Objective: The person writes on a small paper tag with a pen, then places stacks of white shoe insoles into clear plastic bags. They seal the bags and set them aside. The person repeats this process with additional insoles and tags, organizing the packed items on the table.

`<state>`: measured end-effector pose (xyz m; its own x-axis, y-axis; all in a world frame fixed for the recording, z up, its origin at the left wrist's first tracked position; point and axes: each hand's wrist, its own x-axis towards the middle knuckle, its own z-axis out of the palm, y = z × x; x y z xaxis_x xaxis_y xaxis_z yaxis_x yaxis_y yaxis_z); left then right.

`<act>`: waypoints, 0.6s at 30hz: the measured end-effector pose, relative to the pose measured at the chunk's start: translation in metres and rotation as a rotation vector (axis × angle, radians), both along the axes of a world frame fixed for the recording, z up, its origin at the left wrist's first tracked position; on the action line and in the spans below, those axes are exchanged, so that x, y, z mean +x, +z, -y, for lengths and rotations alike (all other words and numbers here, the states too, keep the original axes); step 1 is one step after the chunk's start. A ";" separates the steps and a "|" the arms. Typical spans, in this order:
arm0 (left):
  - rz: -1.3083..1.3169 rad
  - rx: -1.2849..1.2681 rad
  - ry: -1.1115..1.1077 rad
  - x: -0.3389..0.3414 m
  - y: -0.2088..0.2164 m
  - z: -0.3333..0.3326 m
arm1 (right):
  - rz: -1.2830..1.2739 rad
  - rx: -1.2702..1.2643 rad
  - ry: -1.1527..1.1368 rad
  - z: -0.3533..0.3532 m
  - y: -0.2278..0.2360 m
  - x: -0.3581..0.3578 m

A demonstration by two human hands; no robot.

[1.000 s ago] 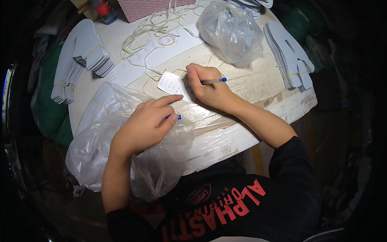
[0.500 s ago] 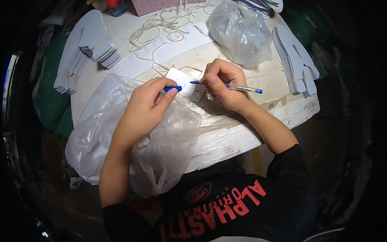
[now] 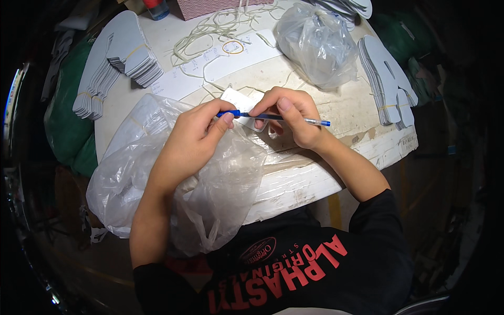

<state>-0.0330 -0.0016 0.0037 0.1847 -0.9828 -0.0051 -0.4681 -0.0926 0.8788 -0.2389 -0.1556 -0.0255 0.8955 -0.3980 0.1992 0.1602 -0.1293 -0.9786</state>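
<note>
Between the thumb and forefinger of my left hand [image 3: 191, 139] is a blue pen cap [image 3: 229, 113]. My right hand [image 3: 296, 115] grips a clear-barrelled ballpoint pen [image 3: 318, 122], its tip pointing left at the cap's open end. Pen and cap meet in one line; how deep the tip sits inside cannot be made out. Beneath them on the table lies a small white card [image 3: 237, 98] with a hole and handwriting, partly covered by my right hand. A crumpled clear plastic bag [image 3: 226, 173] lies under my left forearm.
Stacks of grey-white cut-out pieces [image 3: 139, 65] held by rubber bands sit at the left, with another stack [image 3: 380, 79] at the right. A filled plastic bag [image 3: 317, 47] stands at the back. Pale cords [image 3: 197, 39] and a written paper strip [image 3: 181, 81] lie across the far table.
My right hand has turned the pen from the card toward my left hand, bringing its tip to the cap. The left hand has stayed nearly in place.
</note>
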 end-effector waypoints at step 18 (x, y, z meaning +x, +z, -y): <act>0.005 0.176 -0.239 -0.011 0.006 -0.001 | -0.039 -0.441 0.131 -0.006 0.022 -0.009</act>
<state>-0.0436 -0.0009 0.0102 -0.0517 -0.9825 -0.1792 -0.4993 -0.1300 0.8566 -0.2475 -0.1497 -0.0039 0.9427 -0.1657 0.2897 0.1675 -0.5159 -0.8401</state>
